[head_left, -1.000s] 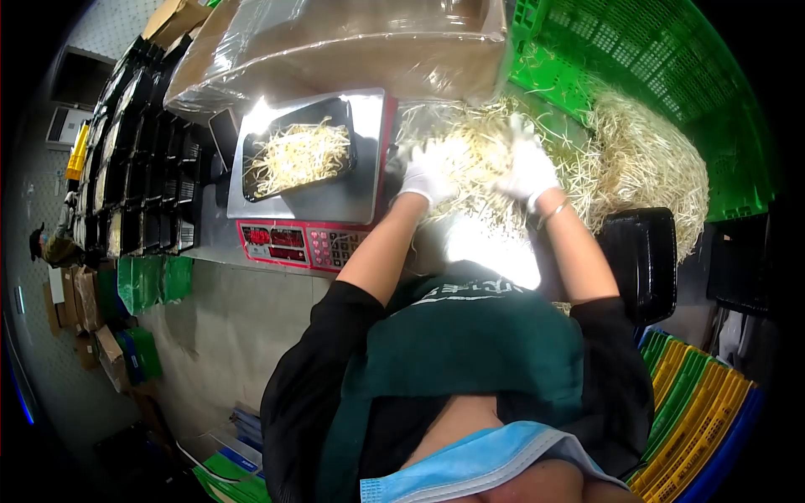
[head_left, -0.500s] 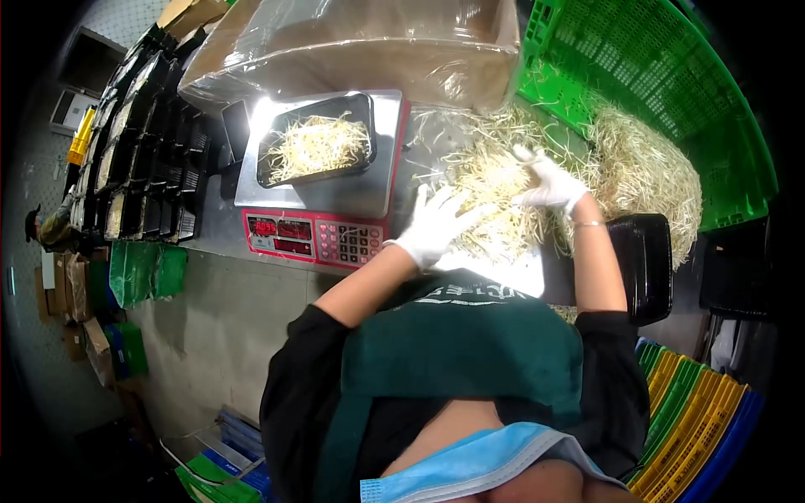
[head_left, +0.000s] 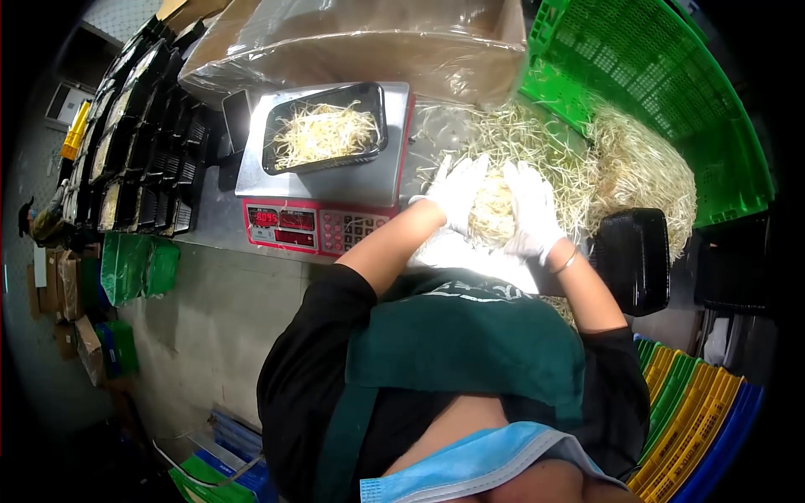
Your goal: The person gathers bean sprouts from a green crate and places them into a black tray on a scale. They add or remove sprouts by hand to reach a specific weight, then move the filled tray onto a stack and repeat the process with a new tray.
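Note:
My left hand (head_left: 457,193), in a white glove, presses against the left side of a clump of bean sprouts (head_left: 492,210). On the clump's right side is my gloved right hand (head_left: 533,210), so the sprouts are gathered between both palms, fingers stretched forward. More loose sprouts (head_left: 528,138) spread over the table beyond my fingertips. To the left, a black plastic tray (head_left: 381,126) holding sprouts rests on a red and silver digital scale (head_left: 335,189). Its display has lit red digits, too blurred to read surely.
Right of my hands stand black trays (head_left: 631,261) and a tipped green crate (head_left: 654,67) with a large sprout heap (head_left: 646,168). A plastic-lined box (head_left: 360,63) is behind the scale. Filled black trays (head_left: 138,126) are stacked at left; a person (head_left: 46,222) is at far left.
My hands have come together around a clump of sprouts, where before they were spread apart over the pile. The tray on the scale appears slightly further right with the view's shift.

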Demonstrator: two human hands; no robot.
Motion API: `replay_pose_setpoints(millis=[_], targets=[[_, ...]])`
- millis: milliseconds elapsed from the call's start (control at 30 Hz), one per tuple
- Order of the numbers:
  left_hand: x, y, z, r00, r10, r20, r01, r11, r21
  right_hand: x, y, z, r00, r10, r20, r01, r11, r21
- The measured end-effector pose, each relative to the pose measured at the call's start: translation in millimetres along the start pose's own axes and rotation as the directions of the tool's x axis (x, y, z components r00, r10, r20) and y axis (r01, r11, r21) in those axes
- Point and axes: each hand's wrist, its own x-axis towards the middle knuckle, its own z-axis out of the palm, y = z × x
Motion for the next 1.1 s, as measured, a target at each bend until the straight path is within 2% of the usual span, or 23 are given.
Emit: replay_pose_setpoints(millis=[33, 100, 133, 167, 233, 300, 367, 433, 500, 533, 567, 600, 633, 667, 700, 733, 800, 833, 900, 967, 1000, 1033, 1100], targets=[[4, 0, 3, 1.000, -0.031, -0.001, 0.031, 0.999, -0.042, 8, 14, 4, 1.000, 0.007, 0.002, -0.007, 1.000, -0.003], [16, 2, 4, 0.996, -0.054, -0.067, 0.050, 0.997, -0.064, 29, 41, 14, 0.980, 0.091, 0.174, -0.162, 0.876, 0.455], [20, 1, 3, 0.994, -0.073, -0.087, 0.066, 0.994, -0.082, 24, 46, 19, 0.996, 0.086, 0.007, -0.078, 0.859, 0.506], [22, 3, -4, 0.989, -0.094, -0.111, 0.084, 0.992, -0.097, 22, 50, 18, 0.996, 0.088, 0.002, -0.077, 0.860, 0.504], [12, 4, -11, 0.968, -0.123, -0.221, 0.076, 0.975, -0.210, 21, 59, 15, 0.985, 0.037, -0.170, 0.045, 0.889, 0.455], [0, 8, -22, 0.956, -0.090, -0.279, 0.016, 0.966, -0.259, 11, 52, -20, 0.991, 0.039, -0.131, 0.025, 0.892, 0.452], [-1, 4, -14, 0.957, -0.116, -0.266, 0.064, 0.979, -0.194, 14, 57, -31, 0.974, 0.048, 0.221, -0.069, 0.994, 0.089], [2, -12, 2, 0.971, -0.207, -0.118, 0.202, 0.978, -0.054, 18, 101, -9, 0.984, 0.020, 0.176, -0.004, 0.996, -0.092], [-15, -8, -6, 0.969, -0.172, -0.179, 0.184, 0.982, 0.048, 10, 92, -60, 0.957, 0.235, 0.170, -0.241, 0.970, 0.018], [-18, -9, -4, 0.977, -0.034, -0.212, 0.045, 0.998, 0.044, 7, 116, -33, 0.982, 0.186, -0.046, -0.133, 0.835, 0.533], [-23, -8, 3, 0.966, 0.102, -0.237, -0.096, 0.995, 0.038, 15, 93, -68, 0.996, 0.001, 0.084, -0.061, 0.691, 0.720], [-25, -3, 15, 0.969, 0.098, -0.227, -0.095, 0.995, 0.027, 23, 93, -54, 0.999, 0.012, -0.040, 0.014, 0.803, 0.596], [-23, 5, 23, 0.936, 0.110, -0.334, -0.083, 0.992, 0.093, 33, 92, -35, 0.985, -0.005, -0.174, 0.083, 0.894, 0.440], [-19, 11, 28, 0.888, 0.130, -0.442, -0.062, 0.984, 0.165, 42, 86, -16, 0.998, 0.040, -0.054, -0.001, 0.807, 0.591], [-23, 19, 19, 0.827, 0.157, -0.540, -0.031, 0.972, 0.235, 55, 75, -2, 0.997, -0.006, 0.083, -0.065, 0.562, 0.825], [-33, 22, 11, 0.963, -0.018, -0.270, 0.067, 0.983, 0.171, 54, 78, 2, 0.997, -0.012, 0.077, -0.057, 0.563, 0.824], [-54, 9, 6, 0.970, -0.084, -0.228, 0.108, 0.990, 0.096, 45, 83, -3, 0.954, 0.026, 0.300, -0.228, 0.714, 0.662], [-61, 4, 5, 0.975, -0.140, -0.174, 0.145, 0.989, 0.017, 46, 112, 22, 0.979, -0.038, 0.201, -0.105, 0.749, 0.654], [-65, 8, -3, 0.970, -0.155, -0.188, 0.151, 0.988, -0.036, 51, 101, 37, 0.957, -0.099, 0.272, -0.117, 0.728, 0.676], [-50, 20, -18, 0.973, -0.226, -0.050, 0.226, 0.974, -0.011, 66, 81, 39, 0.915, -0.207, 0.346, -0.109, 0.700, 0.706], [-35, 14, 11, 0.944, -0.207, -0.258, 0.236, 0.968, 0.084, 78, 67, 34, 0.893, -0.259, 0.367, -0.097, 0.687, 0.720], [-27, 12, 19, 0.936, -0.239, -0.260, 0.271, 0.958, 0.097, 89, 51, 28, 0.867, -0.310, 0.390, -0.089, 0.674, 0.733], [-28, 17, 10, 0.927, -0.261, -0.269, 0.274, 0.962, 0.012, 38, -20, -16, 0.971, 0.118, 0.210, -0.174, 0.945, 0.276]])
